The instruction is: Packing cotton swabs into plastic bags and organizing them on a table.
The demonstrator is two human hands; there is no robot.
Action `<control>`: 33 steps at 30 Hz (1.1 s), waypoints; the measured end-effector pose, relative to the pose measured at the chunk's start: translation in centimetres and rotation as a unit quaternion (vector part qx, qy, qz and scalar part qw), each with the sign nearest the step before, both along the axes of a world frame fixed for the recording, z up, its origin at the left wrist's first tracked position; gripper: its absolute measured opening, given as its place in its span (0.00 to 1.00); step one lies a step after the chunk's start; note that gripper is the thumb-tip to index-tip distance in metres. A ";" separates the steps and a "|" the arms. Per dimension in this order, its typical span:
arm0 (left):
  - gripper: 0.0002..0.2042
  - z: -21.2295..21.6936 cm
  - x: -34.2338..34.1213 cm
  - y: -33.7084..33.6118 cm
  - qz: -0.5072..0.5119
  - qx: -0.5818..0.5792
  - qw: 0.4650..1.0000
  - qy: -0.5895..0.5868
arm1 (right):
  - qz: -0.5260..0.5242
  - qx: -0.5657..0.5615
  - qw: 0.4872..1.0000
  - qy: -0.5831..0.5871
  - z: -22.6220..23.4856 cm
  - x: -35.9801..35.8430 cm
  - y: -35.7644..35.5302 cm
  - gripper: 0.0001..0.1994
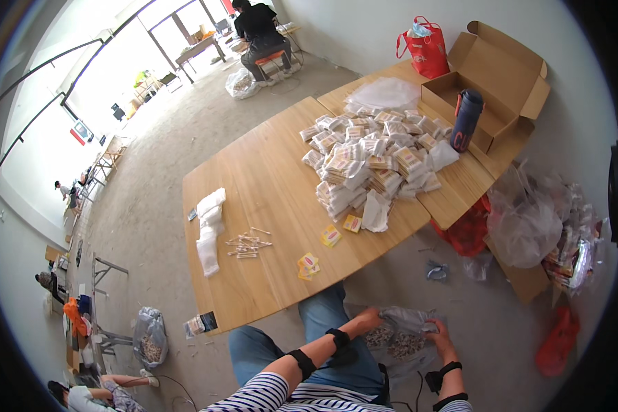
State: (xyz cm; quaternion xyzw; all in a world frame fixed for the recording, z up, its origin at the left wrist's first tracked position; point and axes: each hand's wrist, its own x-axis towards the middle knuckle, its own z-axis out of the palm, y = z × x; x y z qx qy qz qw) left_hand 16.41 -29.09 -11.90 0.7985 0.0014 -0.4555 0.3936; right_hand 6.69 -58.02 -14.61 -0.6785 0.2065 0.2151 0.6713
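Bag (399, 338) of small pieces sits low by the knees, below the table (268, 185) edge; left hand (368, 320) and right hand (438, 331) each close their grip on its rim. Packets (371, 161) pile on the table.

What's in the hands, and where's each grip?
Both hold a clear plastic bag of small pieces: left hand at its left edge, right hand at its right edge.

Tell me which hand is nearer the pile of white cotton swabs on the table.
Left. The left hand grips the clear bag on the side toward the swabs; the right hand holds its far side.
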 end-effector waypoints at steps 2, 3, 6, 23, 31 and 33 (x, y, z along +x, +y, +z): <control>0.23 -1.1 0.0 0.5 -0.023 -0.005 0.999 -0.031 | 0.070 -0.136 0.988 -0.013 0.0 -0.2 0.6 0.26; 0.23 -1.6 -0.1 0.6 -0.019 -0.003 0.999 -0.032 | 0.134 -0.268 0.954 -0.027 -0.2 -0.5 0.9 0.25; 0.24 -1.0 0.1 -0.7 -0.030 -0.020 0.999 0.009 | 0.118 -0.509 0.848 -0.085 -7.3 -2.0 -0.8 0.19; 0.14 -1.3 -0.3 0.1 -0.080 0.089 0.981 -0.154 | -0.039 -0.212 0.976 0.006 -10.4 0.2 -1.0 0.22; 0.14 -1.5 0.0 -0.9 -0.072 0.132 0.978 -0.143 | 0.000 -0.094 0.994 0.059 -2.0 -3.2 -1.3 0.34; 0.14 -1.1 0.0 -0.8 -0.037 0.127 0.980 -0.147 | 0.014 -0.359 0.926 -0.113 -9.4 -4.3 -1.5 0.23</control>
